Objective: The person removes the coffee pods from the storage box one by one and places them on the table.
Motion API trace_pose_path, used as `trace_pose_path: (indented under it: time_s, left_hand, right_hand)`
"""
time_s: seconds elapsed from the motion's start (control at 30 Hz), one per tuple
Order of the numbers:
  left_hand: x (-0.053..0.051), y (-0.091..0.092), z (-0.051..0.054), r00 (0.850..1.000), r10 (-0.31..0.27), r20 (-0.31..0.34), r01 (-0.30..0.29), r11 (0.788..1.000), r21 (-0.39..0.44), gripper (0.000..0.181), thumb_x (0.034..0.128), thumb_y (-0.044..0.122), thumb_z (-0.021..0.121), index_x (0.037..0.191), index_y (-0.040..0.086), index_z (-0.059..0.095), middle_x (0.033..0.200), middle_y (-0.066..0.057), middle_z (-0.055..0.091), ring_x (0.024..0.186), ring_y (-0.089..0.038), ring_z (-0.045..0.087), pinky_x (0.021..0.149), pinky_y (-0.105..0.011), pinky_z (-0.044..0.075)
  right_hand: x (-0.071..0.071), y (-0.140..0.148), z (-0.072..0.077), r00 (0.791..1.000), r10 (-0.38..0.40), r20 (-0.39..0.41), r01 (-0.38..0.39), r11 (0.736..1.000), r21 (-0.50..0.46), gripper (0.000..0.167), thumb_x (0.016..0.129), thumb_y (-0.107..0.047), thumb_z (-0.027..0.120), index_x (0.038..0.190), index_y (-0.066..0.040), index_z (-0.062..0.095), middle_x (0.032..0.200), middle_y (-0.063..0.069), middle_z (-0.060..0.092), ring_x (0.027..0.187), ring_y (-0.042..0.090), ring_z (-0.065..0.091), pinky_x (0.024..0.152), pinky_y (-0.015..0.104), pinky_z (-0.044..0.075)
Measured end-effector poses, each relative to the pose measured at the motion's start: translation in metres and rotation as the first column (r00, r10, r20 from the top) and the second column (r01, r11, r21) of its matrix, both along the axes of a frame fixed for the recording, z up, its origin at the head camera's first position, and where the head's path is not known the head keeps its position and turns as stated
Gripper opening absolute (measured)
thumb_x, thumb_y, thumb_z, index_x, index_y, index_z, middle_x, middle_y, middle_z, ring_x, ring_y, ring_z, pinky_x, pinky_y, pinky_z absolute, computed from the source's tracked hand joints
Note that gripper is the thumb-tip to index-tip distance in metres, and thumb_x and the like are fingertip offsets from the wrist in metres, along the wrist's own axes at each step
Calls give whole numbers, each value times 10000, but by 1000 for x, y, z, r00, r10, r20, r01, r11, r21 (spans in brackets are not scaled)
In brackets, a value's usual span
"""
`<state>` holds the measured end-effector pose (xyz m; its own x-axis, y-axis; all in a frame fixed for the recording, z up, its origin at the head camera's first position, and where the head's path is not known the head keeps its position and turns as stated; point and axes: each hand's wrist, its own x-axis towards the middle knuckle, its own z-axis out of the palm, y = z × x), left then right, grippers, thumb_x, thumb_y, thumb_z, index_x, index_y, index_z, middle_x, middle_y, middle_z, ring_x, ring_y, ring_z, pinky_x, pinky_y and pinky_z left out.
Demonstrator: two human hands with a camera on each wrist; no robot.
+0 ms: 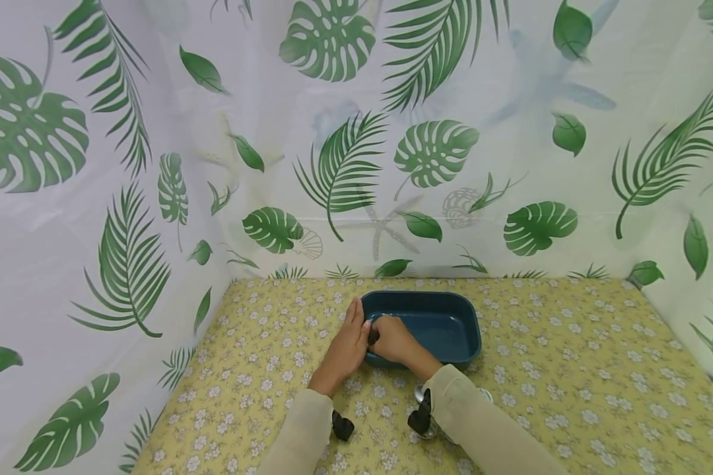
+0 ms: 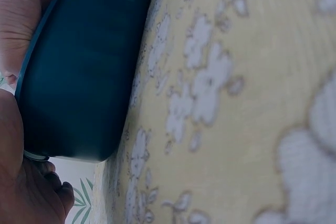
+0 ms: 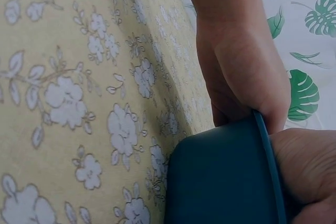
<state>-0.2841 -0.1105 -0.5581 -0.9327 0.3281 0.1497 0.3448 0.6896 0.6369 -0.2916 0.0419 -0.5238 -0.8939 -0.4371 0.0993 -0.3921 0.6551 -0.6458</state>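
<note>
A dark teal basin [image 1: 445,330], rectangular with rounded corners, stands on the table. My left hand [image 1: 349,340] holds its left end: the fingers lie along the outer wall and the thumb comes over the rim, as the right wrist view shows. Inside that same end, my right hand [image 1: 392,340] has its fingers curled round a small dark thing [image 1: 373,336] whose kind cannot be made out. In the left wrist view the basin's outer wall [image 2: 84,66] fills the space beside the left hand [image 2: 16,171]. Much of the right hand [image 3: 310,166] hides behind the rim in the right wrist view.
A yellow flowered cloth [image 1: 570,369] covers the table. Partly under the right sleeve [image 1: 481,422] are shiny round items [image 1: 419,394], mostly hidden. White sheeting with green leaves [image 1: 356,178] hangs behind and at both sides.
</note>
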Motion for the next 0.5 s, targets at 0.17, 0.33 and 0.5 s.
trace_pose_path:
  time_s: [0.17,0.33,0.5]
  left_hand:
    - [0,3,0,1000,-5,2,5,1000,9,600,1143,329,255,1631,120,-23,1698,-34,-90,1535,-296,176,1176,-507,300]
    - [-1,3,-1,1000,-9,22,9,1000,10,604,1143,336,258,1632,144,-41,1697,-19,-104,1532,-301,190,1169,-518,307]
    - [-1,0,0,999,8,41,-9,1000,3,609,1141,365,249,1632,169,-52,1694,5,-113,1531,-288,193,1170,-513,309]
  right_hand:
    - [2,5,0,1000,-14,-22,14,1000,0,292,857,-19,771,597,-88,658,512,-47,534,488,107,450,529,266,373]
    - [4,13,0,997,-64,-51,65,998,15,74,838,-58,822,780,-47,777,663,5,665,607,138,589,593,325,497]
    - [9,19,4,991,-135,3,135,990,-28,256,844,-108,841,1068,5,786,920,71,750,830,200,691,748,396,582]
